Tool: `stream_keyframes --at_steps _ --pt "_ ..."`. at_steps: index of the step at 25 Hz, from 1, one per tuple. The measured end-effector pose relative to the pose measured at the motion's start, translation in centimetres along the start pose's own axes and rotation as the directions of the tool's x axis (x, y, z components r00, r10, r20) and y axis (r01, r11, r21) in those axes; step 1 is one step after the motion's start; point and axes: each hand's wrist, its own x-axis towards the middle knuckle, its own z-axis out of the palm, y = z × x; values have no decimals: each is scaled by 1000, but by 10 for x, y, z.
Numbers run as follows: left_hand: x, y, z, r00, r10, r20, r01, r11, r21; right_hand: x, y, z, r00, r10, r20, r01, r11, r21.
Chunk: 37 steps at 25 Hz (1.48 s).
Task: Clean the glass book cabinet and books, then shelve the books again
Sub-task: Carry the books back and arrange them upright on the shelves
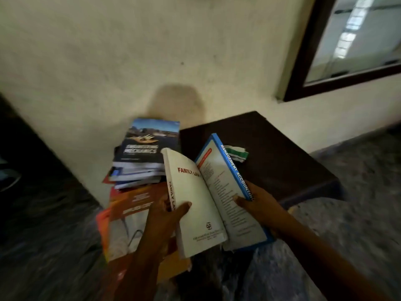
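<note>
Head view: Two books are held up side by side over a heap of other volumes. A white book (195, 203) titled "Family Law" is gripped by the left hand (167, 213), with the thumb laid across its cover and the fingers (166, 203) curled round the spine. A blue book (230, 192) marked "Management Accounting" on its spine is gripped by the right hand (258, 205), with the thumb pressed on the printed cover and the other fingers hidden behind it. The two books are tilted apart at the top and meet along their lower edges.

To the left, a stack of books is seen against the pale wall (108, 61), topped by a dark book (147, 144) titled "Engineering Mechanics". An orange book (134, 205) lies nearer, partly covered by the left forearm. What the stack rests on cannot be told.

A dark table (282, 159) is seen just beside the stack, with a green-and-white cloth (236, 153) lying crumpled on it behind the blue book. A dark-framed glass pane (358, 40) is set in the wall at upper right.
</note>
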Motion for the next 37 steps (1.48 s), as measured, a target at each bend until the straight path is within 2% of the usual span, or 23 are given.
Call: stream_keyframes --at_steps 3,7,10,14,19,23,26,30,37 --pt "5 -1 70 999 35 26 -37 994 105 -12 40 -52 988 -19 -155 8 998 -69" --pt "0 -7 179 994 108 17 -109 980 165 -41 107 -146 941 -10 -339 -29 994 -109" --pt "-3 -13 268 995 89 54 -98 970 223 -69 177 -227 891 109 -440 -151 987 -62" --pt "0 -24 376 978 57 199 -117 945 306 -113 267 -311 812 314 -492 -337 940 43" --pt "28 -28 533 917 5 399 -173 907 384 -138 363 -405 649 529 -547 -479 843 246" --pt "69 -23 652 843 15 538 -284 862 421 -104 408 -492 554 569 -608 -461 818 345" --pt "114 -3 750 826 82 558 -351 849 396 -57 428 -587 496 546 -675 -446 827 341" --pt "173 35 868 840 247 483 -450 814 366 3 431 -722 495 495 -715 -370 864 342" --pt "267 96 1042 840 372 396 -490 833 257 111 445 -918 542 349 -765 -275 933 230"
